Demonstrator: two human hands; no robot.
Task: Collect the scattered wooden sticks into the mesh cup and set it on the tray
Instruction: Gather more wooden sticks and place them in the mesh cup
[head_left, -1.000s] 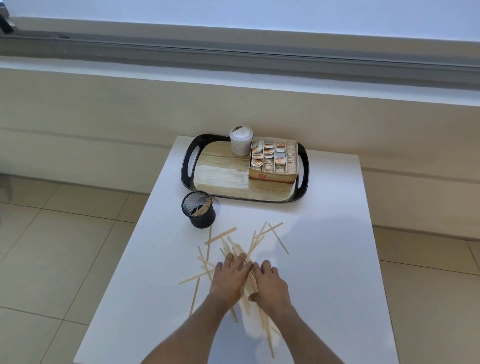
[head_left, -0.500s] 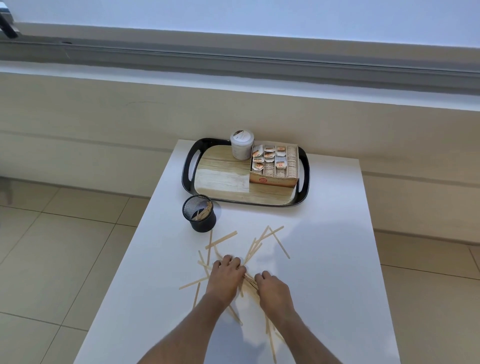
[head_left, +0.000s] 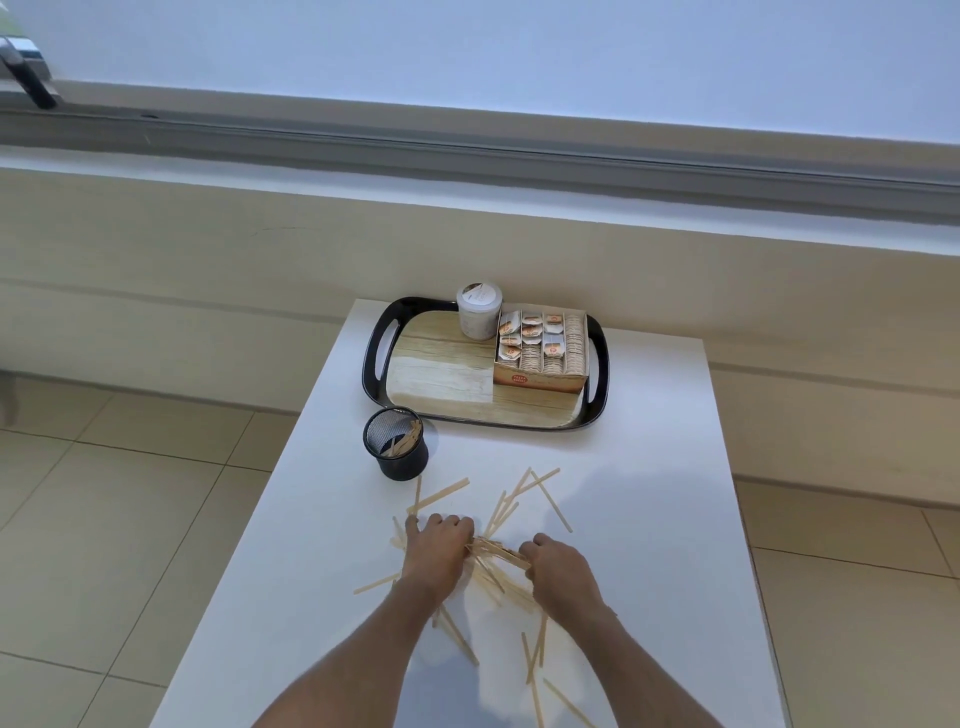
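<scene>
From the head camera, a bundle of sticks (head_left: 496, 552) lies between the two hands on the white table (head_left: 649, 545), its long axis running from upper left to lower right. The left hand (head_left: 435, 545) has its fingers curled over the bundle's left end, knuckles up, and the right hand (head_left: 558, 569) has its fingers curled round the right end; both hands grip the same bundle. How the thumbs lie cannot be told, as they are under the hands.

More loose sticks (head_left: 524, 493) lie scattered flat around the hands, pointing every which way: a fan of them beyond the fingers, some under the wrists, and a few close to the near edge of the table. They are thin, flat, pale wooden strips with straight sides.

The mesh cup (head_left: 397, 451) stands upright beyond the left hand, well apart from it, a round black cup of fine wire mesh with several sticks already leaning inside. Just beyond it is the tray (head_left: 379, 358), black-rimmed with cut-out handles and a wood-grain floor. On the tray stand a white lidded jar (head_left: 479, 312) and a cardboard box (head_left: 540, 353) of small packets in rows.
</scene>
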